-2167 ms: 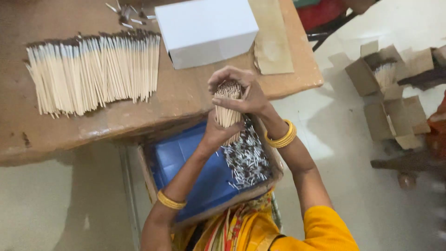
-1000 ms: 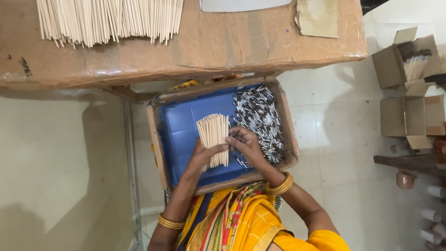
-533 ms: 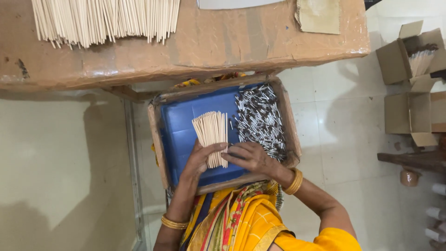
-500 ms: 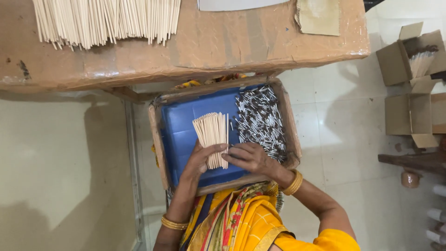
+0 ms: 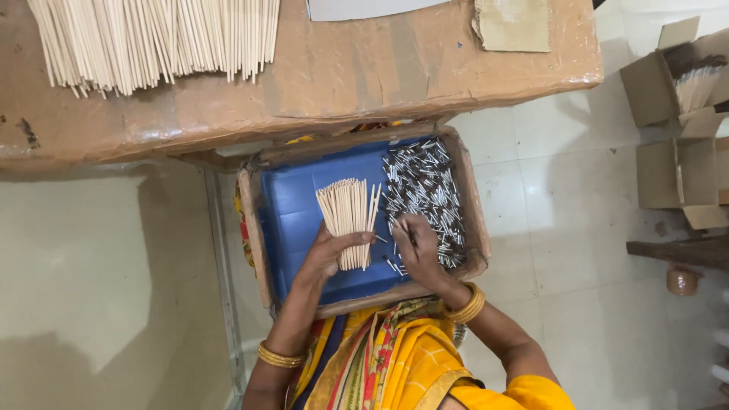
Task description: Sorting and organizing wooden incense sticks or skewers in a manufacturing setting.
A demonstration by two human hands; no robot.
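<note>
I see my right hand (image 5: pixel 416 247) has left the bundle of sticks (image 5: pixel 348 220) and moved onto the pile of small metal pieces (image 5: pixel 425 197). My left hand (image 5: pixel 330 254) alone now holds the bundle, lowered from above the bench (image 5: pixel 342 76) into the blue-lined box (image 5: pixel 292 220).

Pale tiled floor (image 5: pixel 577 228), brown-wrapped table (image 5: pixel 364 83)

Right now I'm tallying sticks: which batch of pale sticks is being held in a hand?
The small bunch over the blue tray, gripped by the left hand. The big batch lies loose on the table, untouched.
</note>
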